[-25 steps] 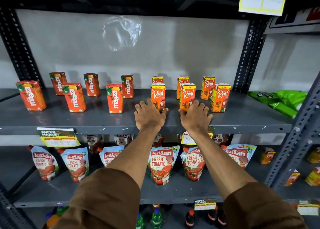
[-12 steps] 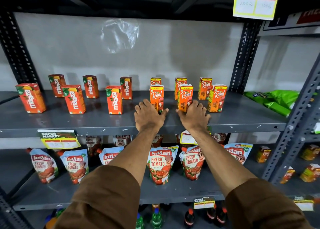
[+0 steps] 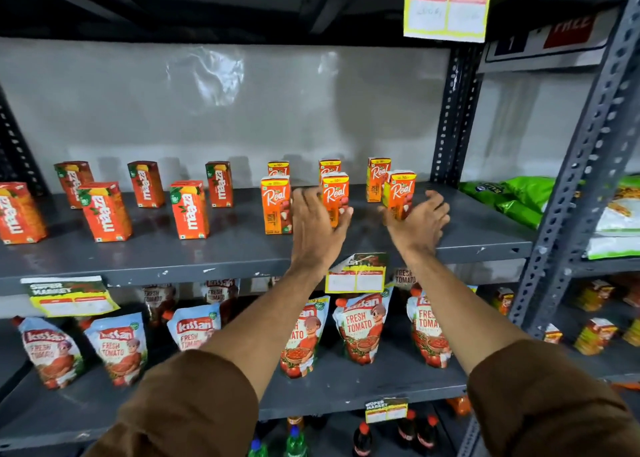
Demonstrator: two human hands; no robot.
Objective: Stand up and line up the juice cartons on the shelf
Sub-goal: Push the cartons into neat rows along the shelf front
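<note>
— Grey metal shelving fills the view, with a pale plastic-covered wall behind it. What stands on the shelf (image 3: 242, 249)?

— Two groups of juice cartons, all upright. On the left, the red Maaza cartons (image 3: 189, 209) stand in a loose front row and back row. To their right, the orange Real cartons (image 3: 276, 204) stand three in front and three behind.

— And the hands?

— Both reach over the shelf edge from brown sleeves. The left hand (image 3: 317, 228) is spread flat, fingers extended, just in front of the middle front Real carton (image 3: 335, 193), covering its lower part; whether it touches, I cannot tell. The right hand (image 3: 420, 223) is also spread, palm toward the rightmost front Real carton (image 3: 400, 193), its thumb at the carton's base. Neither hand grips anything.

— Anything else nearby?

— Green packets (image 3: 512, 197) lie on the next bay to the right. Tomato pouches (image 3: 362, 328) stand on the shelf below, and yellow price tags (image 3: 356, 276) hang from the shelf edges.
</note>
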